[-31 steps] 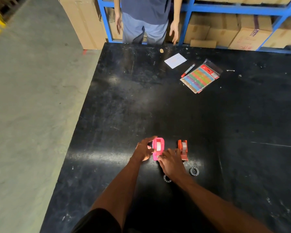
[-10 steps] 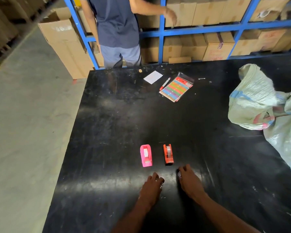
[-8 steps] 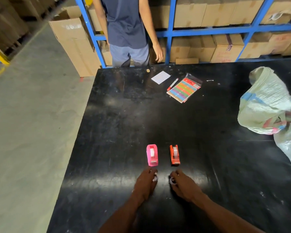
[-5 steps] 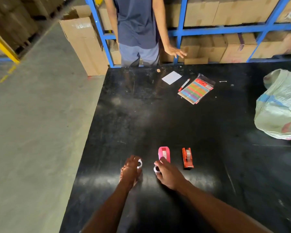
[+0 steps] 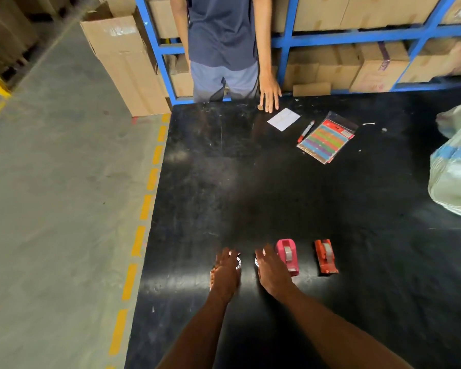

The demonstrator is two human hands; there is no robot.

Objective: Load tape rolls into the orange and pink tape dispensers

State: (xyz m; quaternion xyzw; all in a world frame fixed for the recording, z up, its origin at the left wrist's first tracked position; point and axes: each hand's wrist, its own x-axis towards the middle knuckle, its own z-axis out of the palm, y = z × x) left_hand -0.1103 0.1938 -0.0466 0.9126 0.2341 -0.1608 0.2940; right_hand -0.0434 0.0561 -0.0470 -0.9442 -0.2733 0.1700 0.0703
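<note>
On the black table [image 5: 250, 182] we list: pink dispenser [image 5: 287, 257] and orange dispenser [image 5: 326, 256], side by side near the front edge, each with a grey roll seated inside. Our left hand [image 5: 226, 272] and right hand [image 5: 272, 272] lie palm-down over small white rings; we cannot tell their grip.

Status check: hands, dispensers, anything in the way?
Left hand and right hand flat on table, each over a small ring. Pink dispenser and orange dispenser both show tape, untouched. Nothing in the way.
</note>
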